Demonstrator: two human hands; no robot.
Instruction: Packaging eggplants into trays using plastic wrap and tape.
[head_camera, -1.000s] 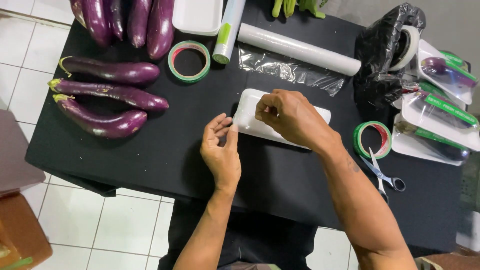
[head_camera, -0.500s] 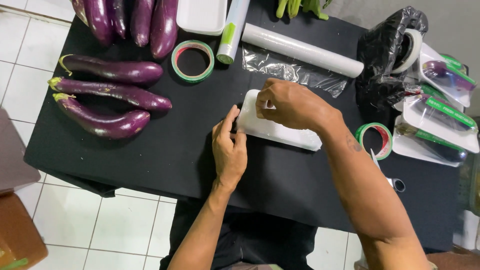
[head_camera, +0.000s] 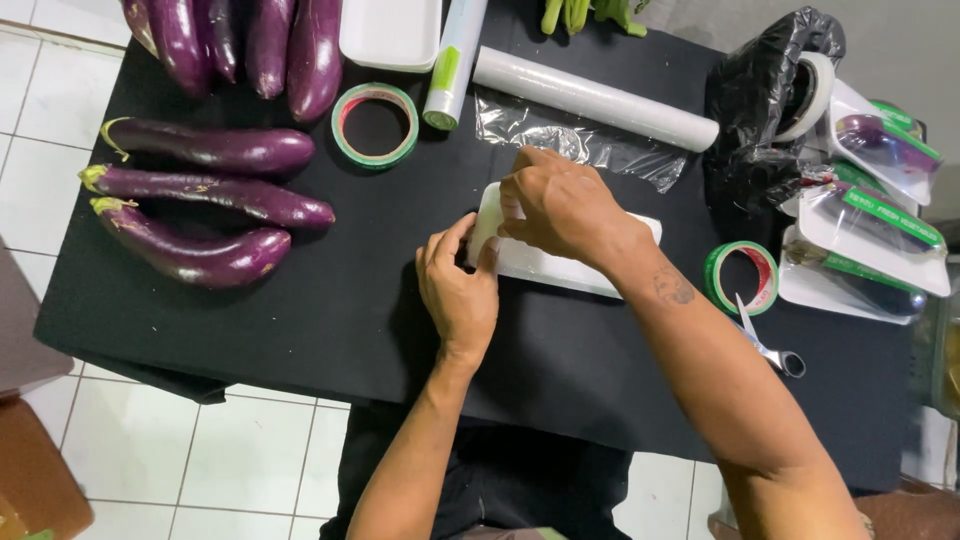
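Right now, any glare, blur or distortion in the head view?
Head view: sharp overall, no motion blur on the left hand or right hand. Glare streaks on the eggplants and the cling film; the white tray is nearly blown out. The black table swallows shadows. Mild wide-angle bending at the edges.

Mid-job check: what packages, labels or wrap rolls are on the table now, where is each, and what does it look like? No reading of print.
Wrapped trays: stacked at the right edge, white, film-covered, green label bands, purple eggplant inside.
White tray: table centre, flat, oblong, under both hands.
Empty tray: top centre, white.
Cling film roll: top centre, long, white, clear sheet pulled out.
Boxed roll: beside it, white and green.
Black bag: upper right, crumpled.
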